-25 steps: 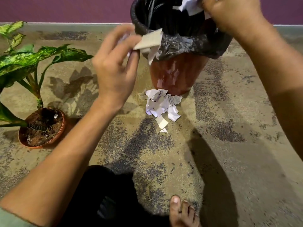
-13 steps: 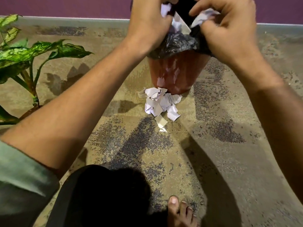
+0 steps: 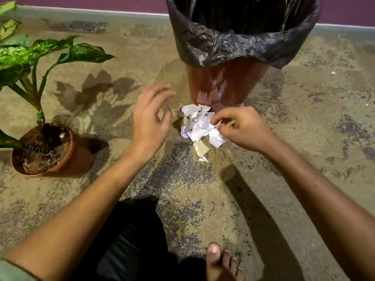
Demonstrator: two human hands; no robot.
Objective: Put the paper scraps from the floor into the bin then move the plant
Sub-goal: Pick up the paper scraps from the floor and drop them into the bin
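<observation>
A pile of white paper scraps [image 3: 193,126] lies on the floor against the foot of the red-brown bin [image 3: 223,86], which has a black liner [image 3: 233,45] folded over its rim. My left hand [image 3: 151,120] hovers just left of the pile, fingers spread, holding nothing. My right hand [image 3: 241,128] is at the pile's right edge, its curled fingertips touching the scraps; whether it grips one is unclear. The plant [image 3: 81,53] stands in a terracotta pot [image 3: 79,157] at the left.
Worn speckled floor [image 3: 304,138] runs to a purple wall [image 3: 81,2] behind. Two tiny stray scraps [image 3: 333,73] lie right of the bin. My bare foot [image 3: 219,262] and dark-trousered knee [image 3: 132,240] are at the bottom.
Both hands were up at the bin's mouth with scraps; they have come down to the pile on the floor, and those scraps are no longer in them.
</observation>
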